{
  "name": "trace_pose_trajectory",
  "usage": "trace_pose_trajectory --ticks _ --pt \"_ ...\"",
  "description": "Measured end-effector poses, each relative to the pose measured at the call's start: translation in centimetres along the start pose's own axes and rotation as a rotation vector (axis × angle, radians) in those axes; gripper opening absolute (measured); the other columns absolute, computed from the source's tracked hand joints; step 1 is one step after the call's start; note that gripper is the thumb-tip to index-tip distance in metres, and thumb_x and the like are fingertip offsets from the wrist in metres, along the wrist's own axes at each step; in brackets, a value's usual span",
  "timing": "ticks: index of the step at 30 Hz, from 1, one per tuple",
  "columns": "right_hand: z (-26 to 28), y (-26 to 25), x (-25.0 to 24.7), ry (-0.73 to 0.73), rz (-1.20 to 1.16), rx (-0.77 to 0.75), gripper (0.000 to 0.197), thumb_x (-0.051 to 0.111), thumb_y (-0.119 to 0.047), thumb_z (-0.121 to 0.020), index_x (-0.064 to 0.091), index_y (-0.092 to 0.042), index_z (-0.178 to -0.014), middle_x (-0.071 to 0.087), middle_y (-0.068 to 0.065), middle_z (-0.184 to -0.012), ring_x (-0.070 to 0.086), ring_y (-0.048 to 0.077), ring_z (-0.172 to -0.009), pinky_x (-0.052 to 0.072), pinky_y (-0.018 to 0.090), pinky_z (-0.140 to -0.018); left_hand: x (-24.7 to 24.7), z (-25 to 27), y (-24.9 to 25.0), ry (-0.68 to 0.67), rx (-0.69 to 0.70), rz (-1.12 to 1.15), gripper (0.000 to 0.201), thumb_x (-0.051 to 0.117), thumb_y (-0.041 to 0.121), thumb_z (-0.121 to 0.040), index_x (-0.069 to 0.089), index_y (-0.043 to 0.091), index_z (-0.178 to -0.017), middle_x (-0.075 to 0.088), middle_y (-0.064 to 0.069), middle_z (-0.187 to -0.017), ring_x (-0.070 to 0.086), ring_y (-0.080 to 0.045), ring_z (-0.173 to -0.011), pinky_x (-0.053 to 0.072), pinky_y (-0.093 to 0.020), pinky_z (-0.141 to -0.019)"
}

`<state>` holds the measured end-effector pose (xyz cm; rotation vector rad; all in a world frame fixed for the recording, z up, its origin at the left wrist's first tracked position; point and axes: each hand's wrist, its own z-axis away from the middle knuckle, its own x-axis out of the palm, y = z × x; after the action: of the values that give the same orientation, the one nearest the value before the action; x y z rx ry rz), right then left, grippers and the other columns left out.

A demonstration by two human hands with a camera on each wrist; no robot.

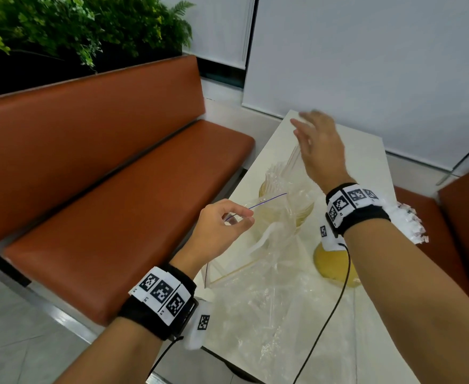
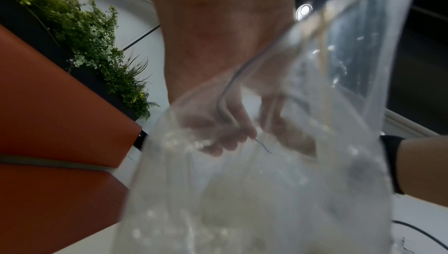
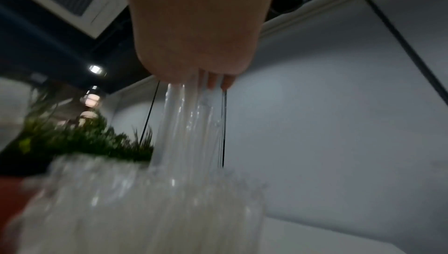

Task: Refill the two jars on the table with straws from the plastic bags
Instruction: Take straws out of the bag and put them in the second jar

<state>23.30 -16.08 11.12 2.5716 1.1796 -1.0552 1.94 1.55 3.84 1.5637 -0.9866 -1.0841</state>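
Note:
My left hand (image 1: 236,217) pinches the zip edge of a clear plastic bag (image 1: 258,245) and holds it up over the table's left side; the left wrist view shows my fingers (image 2: 230,129) curled on the bag (image 2: 266,191). My right hand (image 1: 313,137) is raised above the far jar (image 1: 288,200) and holds a bunch of clear straws (image 1: 294,156) whose lower ends reach into it. The right wrist view has the straws (image 3: 194,124) hanging from my hand (image 3: 194,37) into the straw-filled jar (image 3: 145,210). A second jar (image 1: 336,267), yellowish, stands under my right forearm.
The white table (image 1: 366,162) is narrow, with more crumpled clear plastic (image 1: 283,322) on its near end. An orange bench (image 1: 116,176) runs along the left, with green plants (image 1: 75,29) behind it. A black cable (image 1: 324,328) trails off my right wrist.

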Motion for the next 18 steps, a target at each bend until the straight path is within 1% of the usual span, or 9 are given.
trace_pose_trajectory --ticks 3,6,9,12,13,14,15,16,18 --pt "2.4 1.0 2.0 -0.440 0.184 0.025 0.046 0.031 -0.031 -0.109 0.046 -0.007 -0.146 0.052 0.020 -0.145 0.042 0.036 -0.140 0.037 0.046 -0.113 0.1 0.0 0.0 -0.003 0.014 -0.015 0.011 0.073 0.009 -0.088 0.078 0.013 -0.097 0.072 0.004 -0.104 0.064 -0.015 -0.088 0.049 -0.011 -0.076" --pt "4.3 0.5 2.7 -0.640 0.245 -0.051 0.046 0.029 -0.028 -0.110 0.044 -0.004 -0.147 0.049 0.017 -0.150 0.041 0.035 -0.140 0.030 0.045 -0.115 0.1 0.0 0.0 -0.030 -0.001 -0.031 0.029 0.060 -0.007 -0.087 0.078 0.012 -0.101 0.071 0.006 -0.107 0.064 -0.002 -0.089 0.046 -0.011 -0.072" --pt "3.0 -1.2 1.3 -0.536 0.131 0.077 0.046 0.035 -0.035 -0.107 0.060 -0.008 -0.135 0.058 0.017 -0.140 0.051 0.036 -0.130 0.035 0.045 -0.109 -0.2 0.2 0.2 -0.054 -0.009 -0.049 0.043 0.048 -0.016 -0.086 0.076 0.009 -0.107 0.069 0.006 -0.108 0.063 -0.003 -0.089 0.049 -0.020 -0.075" --pt "1.0 -4.8 -1.8 -0.241 -0.170 0.159 0.036 0.051 -0.033 -0.100 0.077 -0.011 -0.091 0.074 0.007 -0.092 0.068 0.023 -0.086 0.052 0.036 -0.082 -0.6 0.3 0.4 -0.070 -0.013 -0.054 0.053 0.039 -0.021 -0.082 0.073 0.007 -0.112 0.068 0.000 -0.117 0.067 -0.015 -0.091 0.059 -0.039 -0.079" --pt "0.6 -6.3 -3.1 -0.269 -0.304 0.169 0.034 0.055 -0.027 -0.097 0.076 -0.010 -0.076 0.073 0.003 -0.074 0.068 0.018 -0.069 0.054 0.032 -0.070 -0.7 0.4 0.4 -0.081 -0.018 -0.050 0.055 0.037 -0.022 -0.082 0.072 0.006 -0.114 0.067 -0.002 -0.120 0.067 -0.019 -0.095 0.060 -0.040 -0.081" --pt "0.5 -8.2 -4.5 -0.421 -0.392 0.194 0.035 0.058 -0.021 -0.095 0.074 -0.008 -0.067 0.071 0.001 -0.063 0.067 0.015 -0.057 0.054 0.028 -0.062 -0.8 0.4 0.4 -0.086 -0.020 -0.047 0.058 0.034 -0.022 -0.082 0.071 0.006 -0.116 0.066 -0.004 -0.123 0.067 -0.022 -0.099 0.060 -0.040 -0.083" --pt "0.6 -9.9 -5.3 -0.664 -0.422 0.229 0.033 0.060 -0.016 -0.093 0.075 -0.005 -0.065 0.072 0.003 -0.060 0.069 0.014 -0.054 0.055 0.026 -0.060 -0.8 0.3 0.4 -0.089 -0.020 -0.042 0.060 0.032 -0.023 -0.081 0.070 0.006 -0.118 0.065 -0.005 -0.125 0.066 -0.024 -0.103 0.060 -0.039 -0.085" --pt "1.1 -11.3 -5.6 -0.923 -0.407 0.254 0.028 0.062 -0.014 -0.092 0.077 -0.004 -0.070 0.075 0.005 -0.065 0.072 0.014 -0.059 0.059 0.026 -0.063 -0.8 0.2 0.4 -0.090 -0.020 -0.033 0.061 0.030 -0.023 -0.081 0.068 0.005 -0.120 0.065 -0.006 -0.126 0.066 -0.025 -0.106 0.060 -0.037 -0.087" --pt "2.8 -12.7 -4.4 -1.307 -0.188 0.176 0.016 0.068 -0.017 -0.089 0.080 -0.006 -0.088 0.079 0.006 -0.088 0.076 0.017 -0.082 0.062 0.034 -0.084 -0.7 0.0 0.4 -0.102 -0.021 0.000 0.062 0.030 -0.025 -0.081 0.066 0.004 -0.123 0.066 -0.008 -0.126 0.066 -0.023 -0.110 0.058 -0.033 -0.091"
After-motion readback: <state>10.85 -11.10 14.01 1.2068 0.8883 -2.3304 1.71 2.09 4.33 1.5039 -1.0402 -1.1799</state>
